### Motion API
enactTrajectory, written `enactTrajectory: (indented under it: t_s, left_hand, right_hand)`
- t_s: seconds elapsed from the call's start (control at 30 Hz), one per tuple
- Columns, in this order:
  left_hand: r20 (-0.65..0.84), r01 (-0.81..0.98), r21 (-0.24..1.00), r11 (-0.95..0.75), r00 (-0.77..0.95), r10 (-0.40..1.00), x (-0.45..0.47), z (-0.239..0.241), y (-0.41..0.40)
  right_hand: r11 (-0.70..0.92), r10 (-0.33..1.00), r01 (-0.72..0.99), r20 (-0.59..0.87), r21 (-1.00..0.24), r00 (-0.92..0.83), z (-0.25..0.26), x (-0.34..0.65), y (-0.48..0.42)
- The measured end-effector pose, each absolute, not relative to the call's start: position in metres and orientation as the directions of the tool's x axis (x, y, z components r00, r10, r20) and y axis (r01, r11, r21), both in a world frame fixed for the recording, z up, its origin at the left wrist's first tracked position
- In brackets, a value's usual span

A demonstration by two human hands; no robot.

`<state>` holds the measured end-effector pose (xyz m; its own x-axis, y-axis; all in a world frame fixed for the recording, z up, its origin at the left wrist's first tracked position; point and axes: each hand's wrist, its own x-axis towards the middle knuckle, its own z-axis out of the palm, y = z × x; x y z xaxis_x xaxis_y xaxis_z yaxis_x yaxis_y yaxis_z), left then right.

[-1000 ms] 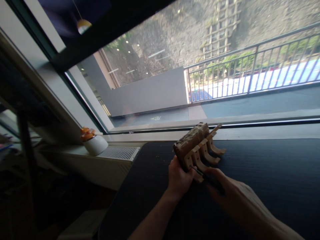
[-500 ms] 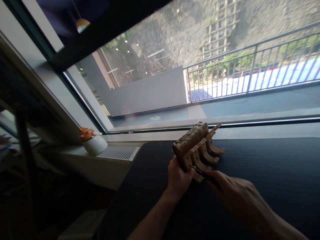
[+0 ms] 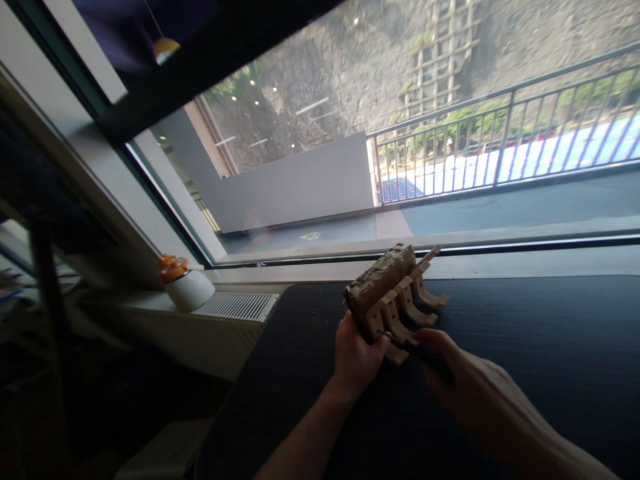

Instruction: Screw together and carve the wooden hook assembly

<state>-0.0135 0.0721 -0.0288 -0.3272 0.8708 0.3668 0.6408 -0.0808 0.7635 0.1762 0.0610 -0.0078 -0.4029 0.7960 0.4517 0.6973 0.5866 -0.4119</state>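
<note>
Wooden hooked piece (image 3: 393,293) sits gripped in left hand (image 3: 359,353); right hand (image 3: 467,373) grasps dark-handled tool (image 3: 433,358), tip just beside the left.

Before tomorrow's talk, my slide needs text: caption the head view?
Left hand grips a wooden piece with curved prongs; right hand holds a dark tool at its near end.

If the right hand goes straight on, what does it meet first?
Likely the near end of the wooden piece, with the left hand close by. The tool in the right hand leads; its tip's depth is unclear.
</note>
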Motion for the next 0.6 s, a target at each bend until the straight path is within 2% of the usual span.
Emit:
enactTrajectory:
  t_s: [0.17, 0.23, 0.33, 0.47, 0.53, 0.6]
  left_hand:
    - [0.365, 0.62, 0.779, -0.095, -0.325, 0.872, -0.014, -0.0299, 0.0718]
    - [0.363, 0.622, 0.778, -0.09, -0.328, 0.872, -0.0133, -0.0284, 0.071]
    - [0.362, 0.636, 0.768, -0.076, -0.333, 0.87, -0.0119, -0.0249, 0.0699]
    - [0.352, 0.653, 0.756, -0.05, -0.341, 0.872, -0.0105, -0.0213, 0.069]
    - [0.354, 0.658, 0.751, -0.05, -0.338, 0.872, -0.0103, -0.0211, 0.0691]
    - [0.358, 0.662, 0.748, -0.051, -0.337, 0.87, -0.0105, -0.0219, 0.0695]
  right_hand:
    - [0.767, 0.552, 0.624, 0.65, -0.149, -0.523, -0.0068, 0.18, 0.0631]
    - [0.783, 0.513, 0.615, 0.657, -0.094, -0.552, -0.0041, 0.1808, 0.0632]
    - [0.772, 0.524, 0.632, 0.629, -0.066, -0.574, -0.0035, 0.1798, 0.0607]
    - [0.744, 0.574, 0.656, 0.622, -0.126, -0.532, -0.0097, 0.175, 0.0578]
    - [0.711, 0.65, 0.662, 0.583, -0.238, -0.488, -0.0109, 0.1732, 0.0579]
    - [0.648, 0.749, 0.643, 0.493, -0.408, -0.442, -0.009, 0.1726, 0.0591]
